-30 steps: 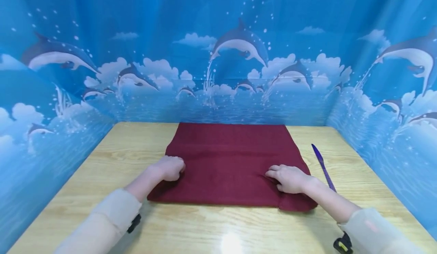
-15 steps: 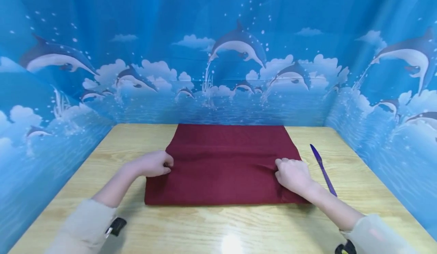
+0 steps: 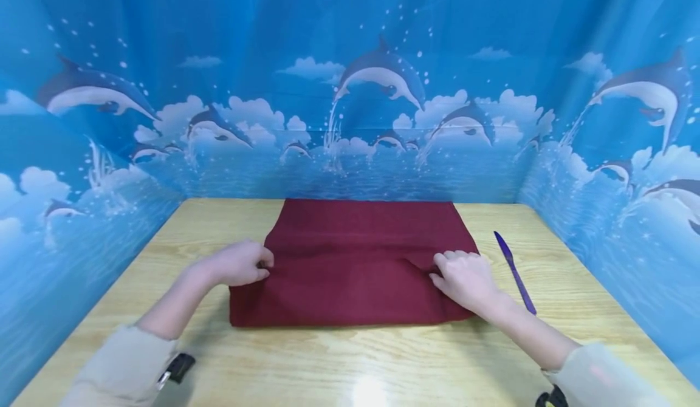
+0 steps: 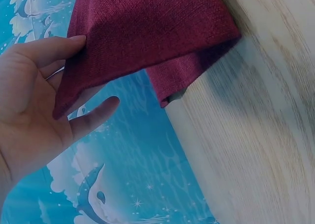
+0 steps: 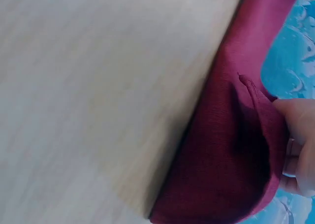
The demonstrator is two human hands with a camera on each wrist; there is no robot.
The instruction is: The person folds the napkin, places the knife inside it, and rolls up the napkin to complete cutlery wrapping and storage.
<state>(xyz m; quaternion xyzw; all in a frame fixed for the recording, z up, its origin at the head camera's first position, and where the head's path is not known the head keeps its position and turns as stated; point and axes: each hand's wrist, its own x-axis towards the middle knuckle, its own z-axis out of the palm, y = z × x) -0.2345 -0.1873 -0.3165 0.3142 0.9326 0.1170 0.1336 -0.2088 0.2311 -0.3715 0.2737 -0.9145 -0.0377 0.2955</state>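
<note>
A dark red cloth (image 3: 350, 291) lies across the middle of the table, with its near part folded over the rest. At its left edge my left hand (image 3: 240, 263) pinches the fabric. The left wrist view shows the thumb (image 4: 71, 46) on top of the cloth (image 4: 147, 27), other fingers behind it, and the edge lifted. My right hand (image 3: 466, 278) grips the cloth near its right edge. In the right wrist view the cloth (image 5: 211, 160) bulges into an open fold beside my right hand (image 5: 301, 135), some of whose fingers are behind the fabric.
A purple knife (image 3: 515, 272) lies on the wooden table (image 3: 306, 364) to the right of the cloth, close to my right forearm. A blue curtain (image 3: 262, 170) printed with dolphins encloses the back and both sides.
My left hand has moved left to the cloth's edge and pinches it there. The right hand has turned and gripped the cloth; its near right corner has drawn inward.
</note>
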